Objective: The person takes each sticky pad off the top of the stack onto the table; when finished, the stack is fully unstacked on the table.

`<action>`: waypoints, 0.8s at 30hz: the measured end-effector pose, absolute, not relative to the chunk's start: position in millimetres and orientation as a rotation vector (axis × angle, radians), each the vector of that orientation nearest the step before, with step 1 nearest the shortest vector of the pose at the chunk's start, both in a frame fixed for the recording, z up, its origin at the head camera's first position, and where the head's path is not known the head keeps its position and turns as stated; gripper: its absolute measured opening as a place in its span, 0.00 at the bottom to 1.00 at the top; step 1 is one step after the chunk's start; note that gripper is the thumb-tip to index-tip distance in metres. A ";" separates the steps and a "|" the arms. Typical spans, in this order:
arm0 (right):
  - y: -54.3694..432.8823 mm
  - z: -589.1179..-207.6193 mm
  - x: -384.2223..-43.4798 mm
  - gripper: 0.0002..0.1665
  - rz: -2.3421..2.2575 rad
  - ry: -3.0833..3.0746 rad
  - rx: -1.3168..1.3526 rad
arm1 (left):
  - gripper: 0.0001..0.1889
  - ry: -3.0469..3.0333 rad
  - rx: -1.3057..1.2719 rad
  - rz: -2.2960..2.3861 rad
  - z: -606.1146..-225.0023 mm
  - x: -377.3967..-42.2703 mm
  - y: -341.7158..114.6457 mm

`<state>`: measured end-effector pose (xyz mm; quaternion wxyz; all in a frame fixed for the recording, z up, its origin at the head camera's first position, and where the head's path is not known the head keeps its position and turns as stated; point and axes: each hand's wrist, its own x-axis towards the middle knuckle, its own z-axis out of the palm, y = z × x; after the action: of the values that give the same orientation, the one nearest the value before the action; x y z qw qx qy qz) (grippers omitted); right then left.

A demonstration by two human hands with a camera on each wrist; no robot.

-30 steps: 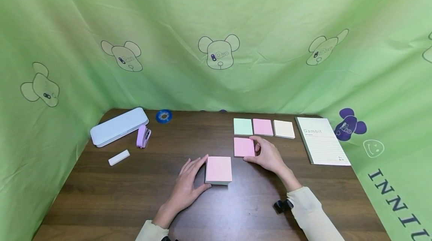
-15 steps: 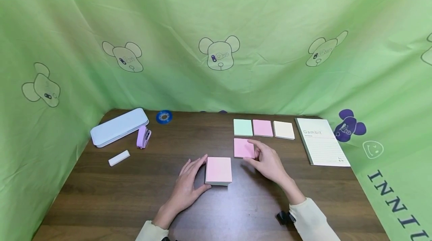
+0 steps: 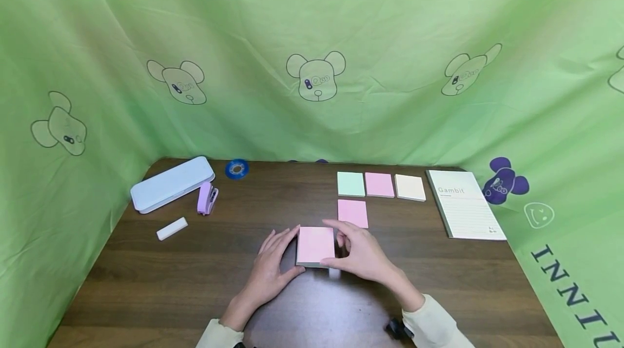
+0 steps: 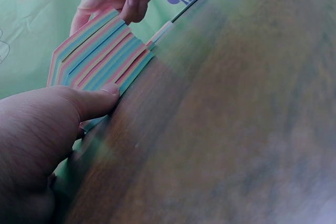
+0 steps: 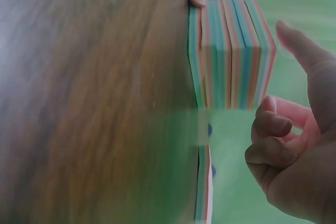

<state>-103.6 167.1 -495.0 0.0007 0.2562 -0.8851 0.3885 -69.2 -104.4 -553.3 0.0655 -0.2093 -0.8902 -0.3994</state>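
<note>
A tall stack of sticky note pads (image 3: 312,245), pink on top, stands at the table's middle; striped layers show along its sides (image 5: 231,56) in the wrist views. My left hand (image 3: 270,269) holds the stack from the left, its thumb (image 4: 100,100) against the near side low down and its index finger at the far left corner. My right hand (image 3: 363,253) hovers at the stack's top right, thumb and index finger spread apart and the other fingers curled in. In the right wrist view, a gap shows between the right thumb (image 5: 302,45) and the top pad.
Behind to the right lie a mint pad (image 3: 350,184), two pink pads (image 3: 379,185) (image 3: 353,213) and a cream pad (image 3: 410,187). A notebook (image 3: 465,204) is farther right. On the left are a pencil case (image 3: 172,184), purple stapler (image 3: 207,198), white eraser (image 3: 172,228) and blue tape roll (image 3: 236,169).
My right hand has let go of the pink pad in the front row and moved left and nearer, to the stack. The left hand has stayed at the stack.
</note>
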 end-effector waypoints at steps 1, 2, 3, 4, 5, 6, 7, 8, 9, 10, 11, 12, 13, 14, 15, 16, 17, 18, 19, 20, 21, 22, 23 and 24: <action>164.8 -495.3 -103.1 0.51 1.176 -2.793 0.803 | 0.54 -2.687 -0.632 -1.209 -553.2 -69.3 -104.4; 162.8 -495.9 -102.7 0.53 1.136 -2.806 0.800 | 0.54 -2.689 -0.634 -1.202 -553.2 -69.4 -104.3; 161.0 -496.6 -102.3 0.54 1.091 -2.823 0.794 | 0.54 -2.689 -0.636 -1.196 -552.9 -69.4 -104.2; 159.5 -497.3 -101.9 0.55 1.048 -2.839 0.784 | 0.54 -2.689 -0.636 -1.195 -553.0 -69.4 -104.1; 158.3 -497.7 -101.3 0.56 1.017 -2.855 0.772 | 0.54 -2.690 -0.636 -1.199 -552.9 -69.4 -104.2; 157.4 -498.3 -100.9 0.56 0.998 -2.866 0.762 | 0.54 -2.689 -0.636 -1.197 -553.0 -69.5 -104.2; 156.5 -498.3 -100.4 0.56 0.988 -2.874 0.751 | 0.54 -2.687 -0.639 -1.192 -553.3 -69.5 -104.2; 156.0 -498.6 -100.2 0.55 0.985 -2.876 0.744 | 0.54 -2.686 -0.640 -1.192 -553.3 -69.4 -104.2; 155.6 -498.6 -100.0 0.55 0.987 -2.875 0.736 | 0.54 -2.685 -0.640 -1.195 -553.5 -69.3 -104.3; 155.3 -498.6 -99.8 0.54 0.998 -2.871 0.731 | 0.54 -2.684 -0.638 -1.197 -553.9 -69.3 -104.4; 155.3 -498.6 -99.8 0.53 1.013 -2.865 0.729 | 0.54 -2.687 -0.635 -1.201 -553.9 -69.3 -104.5; 155.5 -499.1 -100.0 0.52 1.032 -2.855 0.730 | 0.54 -2.689 -0.633 -1.203 -554.0 -69.3 -104.5; 155.9 -499.7 -100.2 0.51 1.058 -2.842 0.732 | 0.54 -2.691 -0.631 -1.205 -553.9 -69.2 -104.5; 156.6 -500.5 -100.5 0.51 1.087 -2.825 0.736 | 0.54 -2.695 -0.626 -1.215 -553.8 -69.2 -104.6; 157.6 -501.0 -100.6 0.50 1.113 -2.805 0.739 | 0.54 -2.699 -0.623 -1.221 -553.8 -69.2 -104.6; 159.0 -501.1 -100.8 0.50 1.141 -2.783 0.742 | 0.54 -2.701 -0.621 -1.226 -553.7 -69.1 -104.7; 160.6 -501.2 -101.1 0.49 1.170 -2.760 0.743 | 0.53 -2.706 -0.619 -1.234 -553.4 -69.2 -104.8; 162.5 -501.1 -101.4 0.49 1.194 -2.738 0.743 | 0.53 -2.708 -0.618 -1.240 -553.1 -69.4 -104.8; 164.6 -500.5 -101.6 0.49 1.212 -2.722 0.738 | 0.53 -2.711 -0.616 -1.246 -552.9 -69.4 -104.8; 167.1 -499.8 -101.7 0.49 1.218 -2.711 0.730 | 0.52 -2.716 -0.613 -1.258 -552.6 -69.4 -105.0; 169.8 -498.9 -101.8 0.49 1.220 -2.707 0.718 | 0.52 -2.717 -0.612 -1.260 -552.5 -69.4 -105.0; 172.8 -498.4 -101.9 0.49 1.225 -2.705 0.707 | 0.52 -2.718 -0.612 -1.263 -552.4 -69.5 -105.0; 176.0 -498.2 -102.1 0.49 1.226 -2.707 0.695 | 0.52 -2.717 -0.612 -1.263 -552.2 -69.6 -105.0; 179.4 -498.2 -102.4 0.49 1.225 -2.709 0.685 | 0.52 -2.712 -0.616 -1.251 -552.3 -69.7 -104.8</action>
<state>-102.4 179.4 -498.2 0.0451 0.2244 -0.8870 0.4011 -69.7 -104.8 -552.3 0.0460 -0.2019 -0.8884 -0.4097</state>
